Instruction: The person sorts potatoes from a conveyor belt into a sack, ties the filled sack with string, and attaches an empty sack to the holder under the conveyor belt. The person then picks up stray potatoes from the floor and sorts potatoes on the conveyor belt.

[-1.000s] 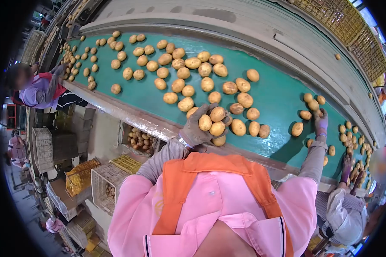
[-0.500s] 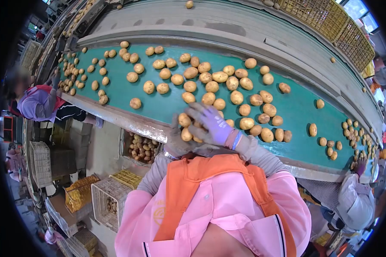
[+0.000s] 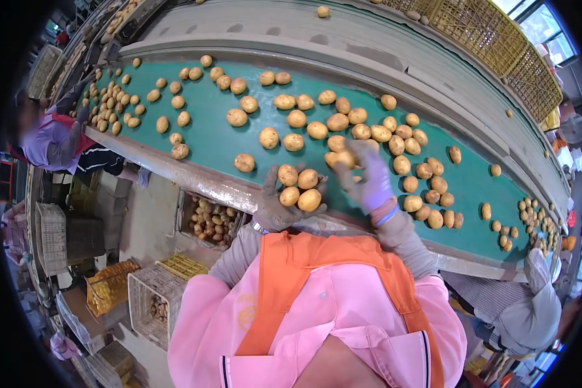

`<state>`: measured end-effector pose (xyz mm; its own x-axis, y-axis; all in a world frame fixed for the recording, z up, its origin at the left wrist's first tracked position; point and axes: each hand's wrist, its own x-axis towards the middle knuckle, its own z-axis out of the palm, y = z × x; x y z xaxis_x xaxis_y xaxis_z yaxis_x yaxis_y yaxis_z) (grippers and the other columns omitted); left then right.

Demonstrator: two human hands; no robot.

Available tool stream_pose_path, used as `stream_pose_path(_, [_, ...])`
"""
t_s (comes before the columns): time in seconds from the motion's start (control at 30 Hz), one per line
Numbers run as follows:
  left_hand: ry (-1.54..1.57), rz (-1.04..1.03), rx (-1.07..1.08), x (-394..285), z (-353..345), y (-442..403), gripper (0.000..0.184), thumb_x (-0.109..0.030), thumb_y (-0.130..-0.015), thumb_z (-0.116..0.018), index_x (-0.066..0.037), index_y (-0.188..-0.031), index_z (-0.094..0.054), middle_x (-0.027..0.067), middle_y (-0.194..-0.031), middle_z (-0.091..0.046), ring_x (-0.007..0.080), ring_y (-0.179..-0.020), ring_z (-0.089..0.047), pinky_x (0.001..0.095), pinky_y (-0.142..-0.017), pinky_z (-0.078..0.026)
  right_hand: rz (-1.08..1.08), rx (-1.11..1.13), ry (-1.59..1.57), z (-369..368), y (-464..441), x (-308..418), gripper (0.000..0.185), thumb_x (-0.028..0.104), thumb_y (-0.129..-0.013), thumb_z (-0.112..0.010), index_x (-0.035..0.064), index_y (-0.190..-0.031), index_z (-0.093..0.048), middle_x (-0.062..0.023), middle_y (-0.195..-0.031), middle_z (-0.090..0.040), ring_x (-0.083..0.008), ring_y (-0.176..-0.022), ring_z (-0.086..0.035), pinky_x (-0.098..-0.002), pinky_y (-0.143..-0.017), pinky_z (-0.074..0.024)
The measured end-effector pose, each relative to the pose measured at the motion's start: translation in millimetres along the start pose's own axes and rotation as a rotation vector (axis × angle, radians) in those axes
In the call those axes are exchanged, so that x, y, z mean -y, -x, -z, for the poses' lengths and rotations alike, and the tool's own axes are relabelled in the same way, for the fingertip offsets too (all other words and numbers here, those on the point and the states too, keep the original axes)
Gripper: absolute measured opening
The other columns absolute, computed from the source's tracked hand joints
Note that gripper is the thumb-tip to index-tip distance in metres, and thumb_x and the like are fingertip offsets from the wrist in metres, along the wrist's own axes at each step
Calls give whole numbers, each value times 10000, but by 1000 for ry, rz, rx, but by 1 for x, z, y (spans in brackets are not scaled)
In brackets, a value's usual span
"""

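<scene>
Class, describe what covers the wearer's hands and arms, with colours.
The left hand wears a grey-brown, soiled-looking glove, with a silvery band at the wrist. The right hand wears a lavender glove with greyish, blurred fingers, a dull reddish cuff and a blue band. Grey sleeves emerge from pink shirt sleeves.

No lettering is legible — the emblem (image 3: 247,315) on the pink shirt (image 3: 349,304) is blurred.
</scene>
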<state>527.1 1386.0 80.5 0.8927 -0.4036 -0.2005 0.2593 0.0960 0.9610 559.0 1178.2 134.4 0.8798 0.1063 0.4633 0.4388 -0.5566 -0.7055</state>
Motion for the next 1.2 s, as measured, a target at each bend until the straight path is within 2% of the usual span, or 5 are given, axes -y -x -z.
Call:
stream_pose_path(0.07, [1114,172,433,-8,22,-6,508,-545,-916,-347,-249,-1325,-389,-23,-1379,-405,196,-1301,-349,551,-1080,-222,292,287,37,-33,-11,35,444,235,-742,-667,93,-1147,-553,-139,-1149,-547,-311,-1043,-539,-420,-933,-406])
stream_pose_path(0.4, [332,-667,-543,-22,147,58,433,-143,-670,-804,-118,-931,-460,53,-972,-490,157,-765,-488,279,-664,-471,204,62,230,-79,-88,10,416,175,-737,-676,38,-1111,-555,-165,-1129,-555,-346,-1056,-522,-421,-881,-429])
stream_pose_path(0.63, [692,-698,-318,102,378,175,522,-470,-793,-597,-111,-1153,-473,115,-1199,-507,273,-1083,-491,429,-888,-437,-548,-338,1010,-1,-1,-154,518,401,-842,-540,63,-1233,-519,-253,-1272,-469,-420,-1158,-457,-487,-962,-384])
stream_pose_path(0.8, [1268,28,-1283,100,427,174,521,-468,-812,-535,-198,-1251,-457,57,-1370,-387,346,-1245,-354,635,-939,-324,-595,-125,910,-75,-4,-84,486,405,-863,-522,157,-1280,-493,-229,-1332,-422,-403,-1214,-406,-539,-951,-366])
stream_pose_path(1.2, [782,-345,-934,47,567,122,424,-352,-893,-520,-113,-1240,-472,78,-1306,-475,253,-1188,-454,434,-969,-365,-220,258,768,-240,-234,-79,527,162,-780,-551,81,-1295,-469,-244,-1228,-516,-399,-1111,-508,-448,-973,-395])
